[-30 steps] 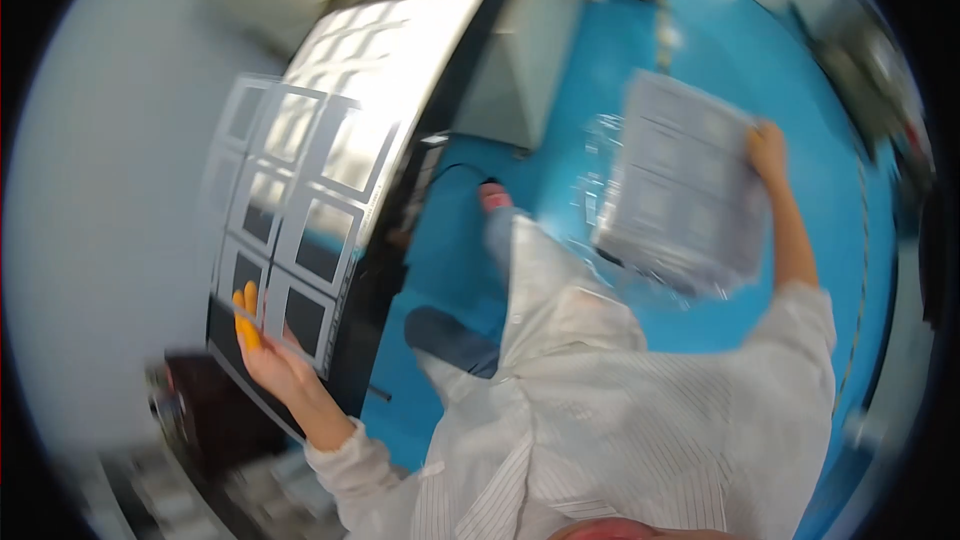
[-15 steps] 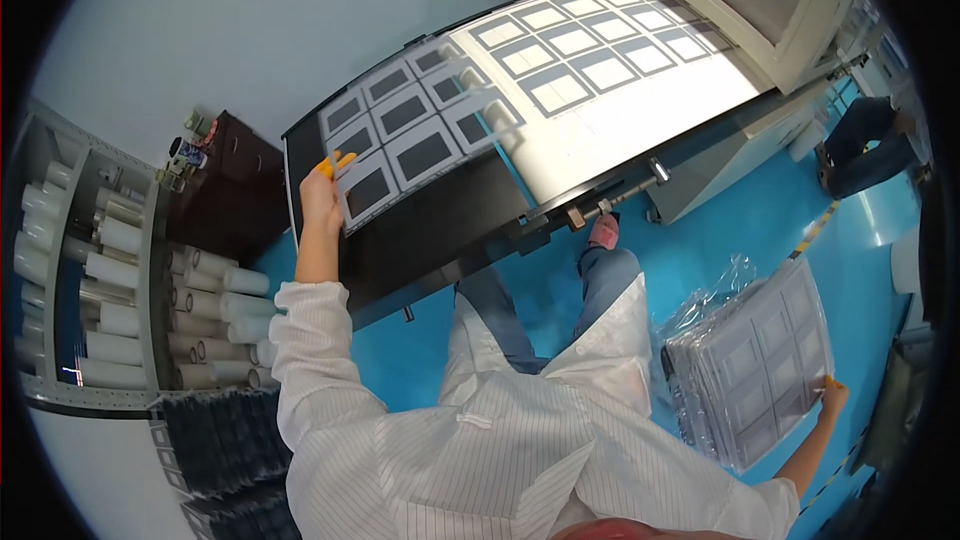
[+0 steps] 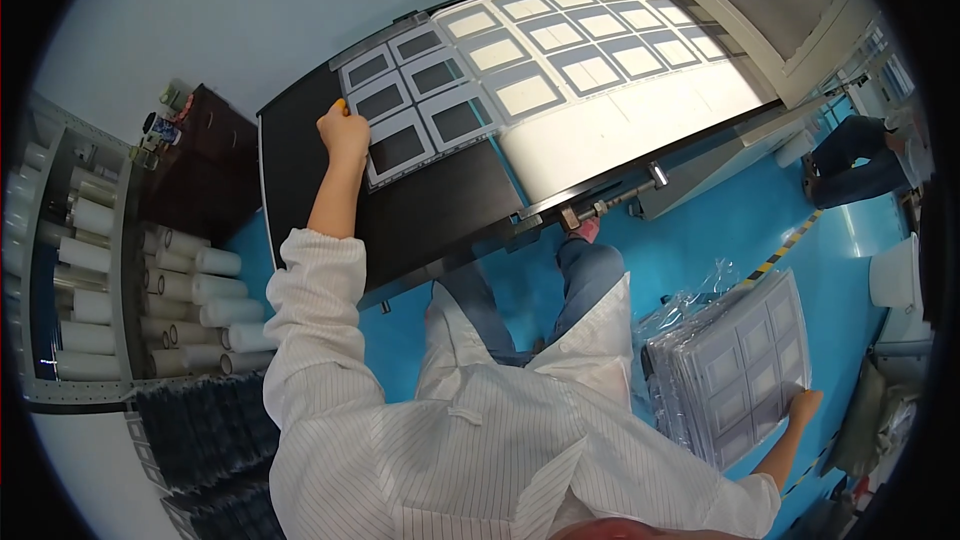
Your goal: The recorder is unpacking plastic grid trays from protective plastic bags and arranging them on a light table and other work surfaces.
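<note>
My left hand (image 3: 345, 137), a yellow cover on a fingertip, is closed at the left edge of a grey sheet with rectangular windows (image 3: 437, 98). This sheet lies flat, partly on the black table end (image 3: 450, 195) and partly on the white lit belt (image 3: 560, 155), against another windowed sheet on the belt (image 3: 600, 30). At the lower right, my right hand (image 3: 804, 406) is closed on the outer edge of the top sheet of a stack of similar windowed sheets (image 3: 745, 360). Its fingertips are partly hidden behind the edge.
Clear plastic wrap (image 3: 690, 305) bunches beside the stack. A metal rod with a knob (image 3: 657, 176) juts from the machine's near side. Shelves with white rolls (image 3: 90, 310) and a dark cabinet (image 3: 215, 145) stand at the left. Another person's legs (image 3: 855, 162) show at the far right.
My left hand has moved away from me and slightly right with the sheet. The sheet has slid further onto the belt, up to the other sheet. My right hand stays at the stack's edge.
</note>
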Demonstrator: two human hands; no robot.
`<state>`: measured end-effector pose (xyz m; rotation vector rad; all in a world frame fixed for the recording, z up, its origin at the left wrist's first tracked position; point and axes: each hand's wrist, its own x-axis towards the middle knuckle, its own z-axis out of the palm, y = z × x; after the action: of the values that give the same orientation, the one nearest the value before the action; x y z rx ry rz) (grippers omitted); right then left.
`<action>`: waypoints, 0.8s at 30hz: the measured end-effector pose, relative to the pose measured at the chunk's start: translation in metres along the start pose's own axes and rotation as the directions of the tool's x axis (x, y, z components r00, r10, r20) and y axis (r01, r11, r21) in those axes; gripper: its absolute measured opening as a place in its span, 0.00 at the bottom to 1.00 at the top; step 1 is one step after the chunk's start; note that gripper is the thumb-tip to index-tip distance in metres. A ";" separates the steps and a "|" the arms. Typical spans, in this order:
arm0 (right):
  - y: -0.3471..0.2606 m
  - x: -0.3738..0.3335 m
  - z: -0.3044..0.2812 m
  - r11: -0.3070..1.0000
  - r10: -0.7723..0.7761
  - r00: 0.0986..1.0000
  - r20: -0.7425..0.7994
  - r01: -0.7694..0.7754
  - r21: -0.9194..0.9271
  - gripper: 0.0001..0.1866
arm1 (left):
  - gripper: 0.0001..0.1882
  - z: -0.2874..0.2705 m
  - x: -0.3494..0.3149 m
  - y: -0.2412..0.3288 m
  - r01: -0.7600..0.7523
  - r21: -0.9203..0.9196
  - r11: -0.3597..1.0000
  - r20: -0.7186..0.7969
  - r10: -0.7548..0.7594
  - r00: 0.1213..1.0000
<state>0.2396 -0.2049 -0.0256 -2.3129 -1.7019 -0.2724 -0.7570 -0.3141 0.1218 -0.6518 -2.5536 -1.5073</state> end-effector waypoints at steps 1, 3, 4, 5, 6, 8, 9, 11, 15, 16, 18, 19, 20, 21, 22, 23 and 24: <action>-0.035 -0.007 -0.004 0.997 -0.065 0.998 0.018 0.065 -0.045 0.09 | 0.21 -0.010 -0.001 0.004 0.018 0.013 1.000 0.020 -0.019 1.000; -0.071 -0.031 -0.026 0.985 -0.141 0.988 -0.058 0.135 -0.110 0.07 | 0.22 -0.013 0.005 -0.009 -0.013 0.007 1.000 -0.015 0.013 1.000; -0.081 -0.041 -0.037 0.964 -0.211 0.969 -0.131 0.184 -0.191 0.06 | 0.22 -0.010 0.006 -0.013 -0.046 -0.007 0.999 -0.036 0.046 0.998; -0.088 -0.048 -0.048 0.965 -0.196 0.973 -0.125 0.169 -0.201 0.06 | 0.22 -0.009 0.004 -0.012 -0.051 -0.010 0.999 -0.017 0.051 0.999; -0.094 -0.054 -0.057 0.972 -0.132 0.987 -0.091 0.111 -0.207 0.06 | 0.22 -0.009 0.000 -0.008 -0.083 0.062 0.995 -0.025 0.085 0.996; -0.092 -0.061 -0.067 0.970 -0.095 0.991 -0.092 0.072 -0.232 0.07 | 0.21 -0.017 -0.013 0.010 -0.138 0.128 0.982 0.002 0.139 0.990; -0.076 -0.066 -0.066 0.963 -0.112 0.986 -0.127 0.077 -0.258 0.07 | 0.22 -0.023 -0.024 0.025 -0.230 0.324 0.918 0.074 0.218 0.973; -0.038 -0.065 -0.060 0.948 -0.179 0.912 -0.370 0.058 -0.313 0.13 | 0.24 -0.026 -0.039 0.036 -0.377 0.473 0.796 0.183 0.330 0.926; -0.060 -0.066 -0.108 0.999 -0.048 0.856 -0.515 0.054 -0.004 0.12 | 0.26 -0.042 -0.052 0.044 -0.486 0.417 0.768 0.306 0.385 0.871; -0.069 -0.072 -0.127 0.997 -0.081 0.874 -0.479 0.077 -0.028 0.11 | 0.25 -0.049 -0.058 0.047 -0.546 0.384 0.744 0.299 0.459 0.836; -0.070 -0.087 -0.152 0.965 -0.261 0.815 -0.517 0.234 -0.119 0.17 | 0.23 -0.056 -0.065 0.053 -0.502 0.202 0.841 0.440 0.380 0.814; -0.079 -0.093 -0.160 0.929 -0.360 0.717 -0.597 0.335 -0.158 0.17 | 0.24 -0.058 -0.040 0.026 -0.664 0.189 0.724 0.344 0.584 0.735; -0.087 -0.099 -0.173 0.907 -0.409 0.663 -0.626 0.370 -0.201 0.15 | 0.26 -0.063 -0.035 0.020 -0.655 0.152 0.740 0.404 0.558 0.725; -0.092 -0.108 -0.186 0.906 -0.381 0.672 -0.635 0.408 -0.111 0.12 | 0.27 -0.068 -0.044 0.025 -0.658 0.173 0.733 0.409 0.554 0.725; -0.092 -0.112 -0.196 0.904 -0.376 0.645 -0.666 0.414 -0.109 0.11 | 0.27 -0.069 -0.038 0.019 -0.677 0.153 0.720 0.401 0.581 0.708; -0.102 -0.115 -0.208 0.890 -0.391 0.622 -0.678 0.443 -0.107 0.11 | 0.26 -0.074 -0.046 0.024 -0.642 0.268 0.719 0.375 0.536 0.757; -0.108 -0.120 -0.211 0.892 -0.369 0.619 -0.693 0.445 -0.077 0.12 | 0.26 -0.073 -0.061 0.043 -0.662 0.250 0.707 0.390 0.552 0.737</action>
<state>0.1007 -0.3496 0.1488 -1.3973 -1.7147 -0.9824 -0.6934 -0.3777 0.1752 -1.5579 -2.3114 -0.7095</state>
